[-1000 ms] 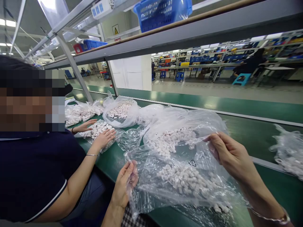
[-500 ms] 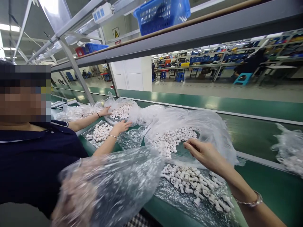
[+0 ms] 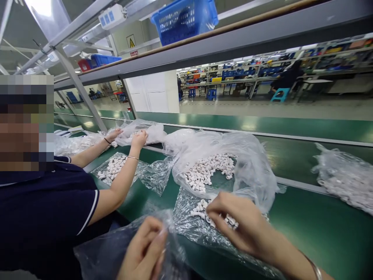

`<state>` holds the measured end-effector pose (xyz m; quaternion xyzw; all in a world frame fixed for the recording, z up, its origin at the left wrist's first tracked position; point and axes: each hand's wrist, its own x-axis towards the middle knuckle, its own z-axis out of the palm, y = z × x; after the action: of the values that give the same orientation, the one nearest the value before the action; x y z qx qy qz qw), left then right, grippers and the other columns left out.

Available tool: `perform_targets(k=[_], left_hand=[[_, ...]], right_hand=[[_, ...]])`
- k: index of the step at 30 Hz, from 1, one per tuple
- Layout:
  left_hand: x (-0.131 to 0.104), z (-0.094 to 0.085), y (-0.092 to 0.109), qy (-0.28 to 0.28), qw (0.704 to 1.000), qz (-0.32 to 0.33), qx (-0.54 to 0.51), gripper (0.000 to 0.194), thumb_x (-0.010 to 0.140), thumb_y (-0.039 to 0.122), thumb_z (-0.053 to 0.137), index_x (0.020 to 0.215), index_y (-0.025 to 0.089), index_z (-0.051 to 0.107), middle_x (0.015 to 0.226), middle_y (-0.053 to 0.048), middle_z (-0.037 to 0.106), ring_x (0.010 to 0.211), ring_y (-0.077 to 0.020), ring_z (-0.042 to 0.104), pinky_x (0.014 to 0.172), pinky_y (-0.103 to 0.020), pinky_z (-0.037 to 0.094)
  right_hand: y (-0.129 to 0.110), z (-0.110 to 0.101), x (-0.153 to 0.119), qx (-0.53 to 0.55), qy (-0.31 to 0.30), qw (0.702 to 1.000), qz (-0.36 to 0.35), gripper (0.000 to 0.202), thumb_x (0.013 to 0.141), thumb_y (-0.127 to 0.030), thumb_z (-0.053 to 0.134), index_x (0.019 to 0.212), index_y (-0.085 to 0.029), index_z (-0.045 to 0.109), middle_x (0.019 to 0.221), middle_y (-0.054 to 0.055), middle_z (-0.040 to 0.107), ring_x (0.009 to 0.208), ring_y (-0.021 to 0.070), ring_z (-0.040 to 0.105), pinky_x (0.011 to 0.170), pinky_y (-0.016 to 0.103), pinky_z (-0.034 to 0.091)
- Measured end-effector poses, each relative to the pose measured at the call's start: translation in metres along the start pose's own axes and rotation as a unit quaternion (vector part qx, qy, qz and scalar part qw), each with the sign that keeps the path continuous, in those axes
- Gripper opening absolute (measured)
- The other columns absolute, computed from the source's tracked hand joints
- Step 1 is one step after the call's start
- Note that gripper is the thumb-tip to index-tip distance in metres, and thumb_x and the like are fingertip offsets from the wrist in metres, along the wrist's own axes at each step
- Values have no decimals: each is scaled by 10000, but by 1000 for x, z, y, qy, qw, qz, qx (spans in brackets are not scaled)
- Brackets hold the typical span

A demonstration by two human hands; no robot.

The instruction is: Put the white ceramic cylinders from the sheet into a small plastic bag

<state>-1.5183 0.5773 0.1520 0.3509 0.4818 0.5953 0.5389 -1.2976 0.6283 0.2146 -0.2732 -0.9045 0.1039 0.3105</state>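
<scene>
My left hand (image 3: 145, 249) is closed on a clear plastic bag (image 3: 101, 252), low in the view near the table's front edge. My right hand (image 3: 239, 225) has its fingers curled in over a pile of small white pipe-like fittings (image 3: 201, 208); whether anything sits between the fingertips cannot be made out. That pile lies on a clear plastic sheet (image 3: 186, 217), partly hidden by the hand. Just behind it, a large open plastic bag (image 3: 253, 167) lies with many more white fittings (image 3: 201, 171) in its mouth.
At the left, a co-worker (image 3: 116, 186) reaches into another bag (image 3: 154, 132) beside a smaller pile of fittings (image 3: 115, 165). A filled bag (image 3: 346, 182) lies at the right on the green table (image 3: 314, 229). Overhead, a shelf beam (image 3: 247, 42) carries a blue basket (image 3: 186, 23).
My left hand has moved right and inward with the plastic bag. My right hand has come down and nearer, over the front pile. The co-worker's near hand has moved back to their bag.
</scene>
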Motion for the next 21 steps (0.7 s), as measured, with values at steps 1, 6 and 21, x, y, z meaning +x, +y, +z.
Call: perform_targets(k=[1,6,21], left_hand=[[-6,5,-10,-36,999,-24,-2,376,835,546,681,836,189,564,483,97,380,342,-21,210,337,-161,128],[13,28,-48,-194,980,-46,25,393,842,582,646,893,211,528,562,68,395,470,-70,332,436,-173,260],[-7,53,-55,-189,981,-21,33,258,693,476,805,806,294,662,517,6,450,421,-149,427,380,-238,269]], right_hand=[[-13,5,-2,-9,-16,998,-53,116,999,-221,486,1019,-184,595,828,53,656,728,172,591,630,285,461],[-34,36,-17,-112,-157,962,-195,180,1023,-206,452,1013,-148,622,888,62,680,778,175,578,754,295,502],[5,97,-73,-93,-203,974,-44,117,898,-149,549,987,-152,624,986,63,690,883,190,610,718,302,501]])
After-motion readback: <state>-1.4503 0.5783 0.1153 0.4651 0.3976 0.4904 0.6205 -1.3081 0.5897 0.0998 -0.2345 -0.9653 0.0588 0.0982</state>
